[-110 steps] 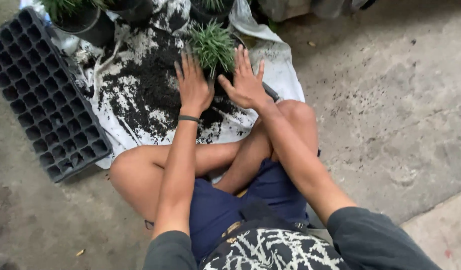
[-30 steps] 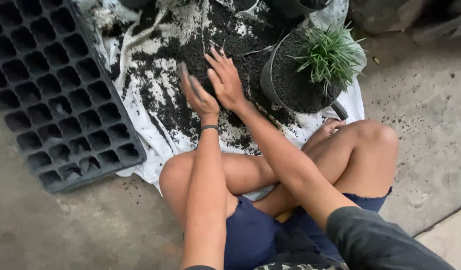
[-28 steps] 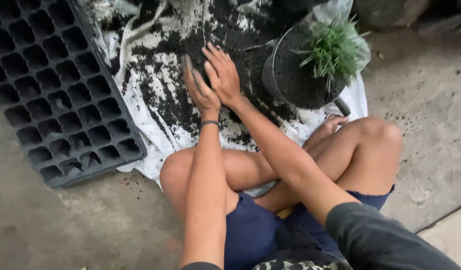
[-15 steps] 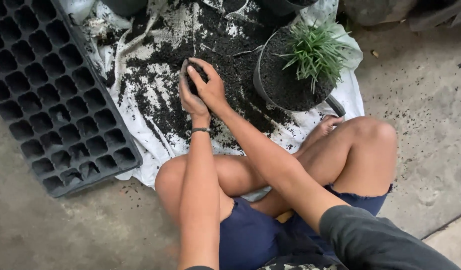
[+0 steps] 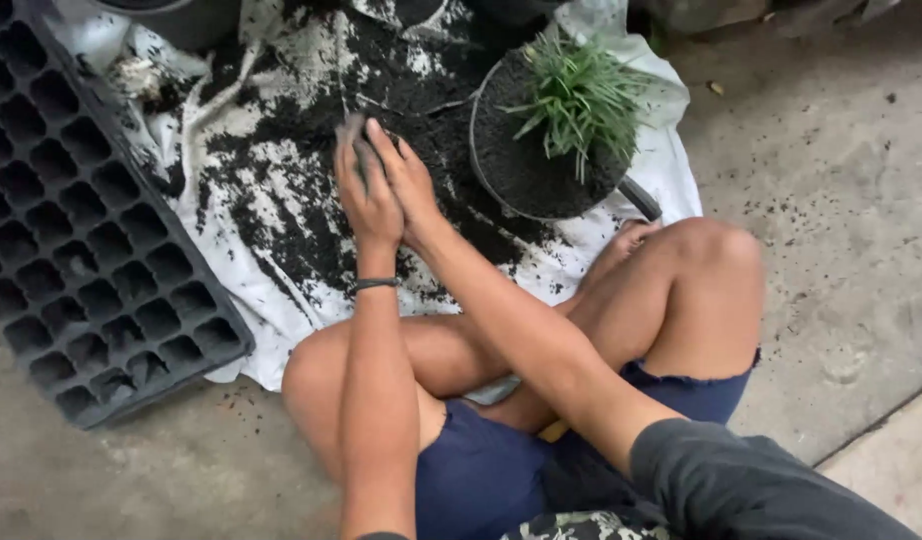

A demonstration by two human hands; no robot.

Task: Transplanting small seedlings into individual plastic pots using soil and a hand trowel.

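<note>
the left hand (image 5: 366, 195) and right hand (image 5: 413, 185) were pressed palm to palm, their grip cupped around a clump of dark soil (image 5: 311, 215), above the soil-strewn white cloth (image 5: 281, 320), between the black seedling tray (image 5: 81, 240) and potted grass plant (image 5: 571, 95).

Soft even daylight, faint shadows, slight blur.

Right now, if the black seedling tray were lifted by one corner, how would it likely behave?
The black seedling tray looks like thin moulded plastic with many hollow cells, so it is probably light and would likely flex or sag. Its cells appear mostly unfilled, so little should spill. It lies flat on the concrete floor, unlikely to tip.
</note>
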